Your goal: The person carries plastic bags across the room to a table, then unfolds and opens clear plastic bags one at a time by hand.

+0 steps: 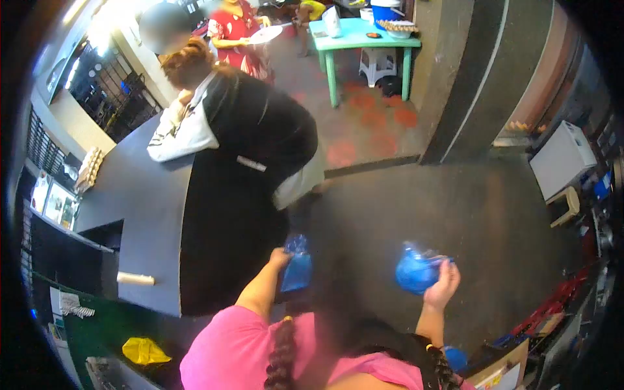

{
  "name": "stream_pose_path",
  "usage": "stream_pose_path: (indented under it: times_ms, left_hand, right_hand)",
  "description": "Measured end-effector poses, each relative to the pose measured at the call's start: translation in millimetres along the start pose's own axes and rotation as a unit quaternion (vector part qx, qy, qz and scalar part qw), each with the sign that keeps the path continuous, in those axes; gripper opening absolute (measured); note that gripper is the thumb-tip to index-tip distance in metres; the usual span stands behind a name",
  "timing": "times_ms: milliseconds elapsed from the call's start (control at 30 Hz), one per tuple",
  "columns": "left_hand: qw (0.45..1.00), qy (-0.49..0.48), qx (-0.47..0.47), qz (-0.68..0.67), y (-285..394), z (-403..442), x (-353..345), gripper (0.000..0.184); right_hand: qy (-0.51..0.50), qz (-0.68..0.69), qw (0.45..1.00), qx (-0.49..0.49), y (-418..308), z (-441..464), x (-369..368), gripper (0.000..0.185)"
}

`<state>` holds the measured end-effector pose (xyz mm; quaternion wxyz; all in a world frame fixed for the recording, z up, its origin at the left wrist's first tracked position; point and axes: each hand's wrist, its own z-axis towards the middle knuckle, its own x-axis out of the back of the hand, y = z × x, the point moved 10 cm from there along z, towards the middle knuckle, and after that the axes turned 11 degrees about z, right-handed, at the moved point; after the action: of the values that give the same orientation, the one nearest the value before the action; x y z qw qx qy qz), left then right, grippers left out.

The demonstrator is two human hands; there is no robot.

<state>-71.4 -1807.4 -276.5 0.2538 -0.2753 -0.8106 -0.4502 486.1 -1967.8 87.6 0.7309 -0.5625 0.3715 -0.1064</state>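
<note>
"How's the grip on each side?"

"The right hand (pixel 443 286) has its fingers clamped on the edge of a rounded blue bag (pixel 415 273). The left hand (pixel 279 258) is closed on the side of a flatter blue bag (pixel 297 272)."

"And the bags?"

"Shiny plastic; the right one bulges, the left hangs long. Both are above the dark floor (pixel 370 208), near the bench (pixel 155 218), where a person (pixel 266 123) leans."

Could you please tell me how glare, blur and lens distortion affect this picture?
In the head view, bright glare washes out the upper left; the wide lens bows lines near the edges and the corners go black; the counter's front is too dark for detail; a round patch at upper left is blurred out; the blue plastic at the right hand looks soft.
</note>
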Motion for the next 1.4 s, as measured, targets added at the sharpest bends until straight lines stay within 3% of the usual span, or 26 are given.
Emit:
stream_pose_path:
  times_ms: [67,133,233,267,300,367,433,500,700,767,800,900,967,1000,1033,1100,1133,1167,1233,1367,1400]
  left_hand:
    - [0.998,-0.025,-0.032,0.041,12.0,43.9,-12.8,0.031]
    - [0.996,-0.043,-0.029,0.077,-18.7,124.0,-48.3,0.042]
    - [0.981,-0.112,0.021,0.159,38.3,151.6,-46.1,0.047]
    - [0.947,-0.142,-0.013,0.288,72.1,165.8,-48.2,0.051]
    - [0.968,-0.17,0.029,0.184,46.0,211.1,-76.1,0.057]
    - [0.954,-0.157,-0.053,0.25,149.9,224.7,-70.7,0.063]
    - [0.949,-0.179,-0.112,0.235,220.7,262.2,-93.8,0.067]
    - [0.928,-0.179,-0.164,0.281,272.8,307.2,-129.4,0.055]
    - [0.927,-0.199,-0.248,0.197,466.2,342.5,-153.4,0.037]
    - [0.961,-0.141,-0.229,0.071,513.5,367.1,-141.6,0.031]
    - [0.969,-0.177,-0.172,0.017,523.0,389.4,-150.7,0.024]
    - [0.981,-0.128,-0.132,-0.066,572.5,431.5,-126.6,0.023]
    - [0.973,-0.148,-0.045,-0.172,596.1,458.9,-114.9,0.023]
    - [0.976,-0.115,-0.049,-0.18,603.1,482.0,-106.1,0.022]
    - [0.978,-0.084,-0.049,-0.182,617.4,496.9,-90.1,0.021]
    - [0.967,-0.062,0.015,-0.247,627.7,508.8,-60.1,0.021]
    - [0.958,-0.045,0.062,-0.277,644.3,510.1,-42.9,0.021]
    - [0.963,-0.01,0.024,-0.269,639.3,545.8,-40.1,0.019]
    - [0.966,0.013,0.003,-0.26,680.1,553.2,-10.1,0.023]
    - [0.971,0.048,-0.006,-0.233,761.5,557.2,28.3,0.032]
    - [0.969,0.042,-0.032,-0.241,778.1,569.0,29.6,0.036]
  right_hand:
    - [-0.097,0.002,0.995,-0.027,17.9,30.0,-62.7,0.025]
    - [-0.176,-0.016,0.984,-0.024,33.1,68.0,-103.4,0.027]
    - [-0.168,-0.042,0.985,-0.027,50.7,141.3,-139.3,0.027]
    - [-0.145,-0.081,0.986,0.011,42.4,166.3,-148.2,0.026]
    - [-0.137,-0.094,0.986,0.005,45.1,188.3,-156.5,0.026]
    - [-0.1,-0.037,0.994,-0.007,53.3,245.3,-165.4,0.026]
    - [-0.088,-0.04,0.995,-0.001,63.4,296.1,-167.8,0.026]
    - [-0.016,-0.053,0.998,0.043,66.0,341.6,-154.2,0.024]
    - [0.025,-0.059,0.997,0.046,107.8,456.7,-146.4,0.023]
    - [0.06,-0.063,0.996,0.036,130.4,506.9,-136.0,0.023]
    - [0.054,-0.063,0.996,0.034,137.3,533.0,-141.5,0.023]
    - [0.07,-0.038,0.997,0.011,166.9,623.9,-164.0,0.023]
    - [0.051,0.002,0.998,-0.039,199.2,689.0,-182.9,0.021]
    - [0.072,0.006,0.996,-0.058,222.2,723.6,-184.4,0.019]
    - [0.176,0.023,0.982,-0.071,231.7,749.9,-193.3,0.016]
    - [0.148,0.093,0.98,-0.099,241.9,792.1,-238.7,0.015]
    - [0.005,0.096,0.991,-0.094,240.2,823.0,-274.8,0.018]
    - [-0.002,0.102,0.99,-0.097,246.3,849.5,-289.0,0.018]
    - [-0.125,0.079,0.986,-0.073,251.5,881.3,-335.2,0.023]
    - [-0.202,0.149,0.96,-0.126,283.1,948.2,-394.8,0.028]
    - [-0.211,0.104,0.968,-0.092,282.5,963.5,-414.5,0.03]
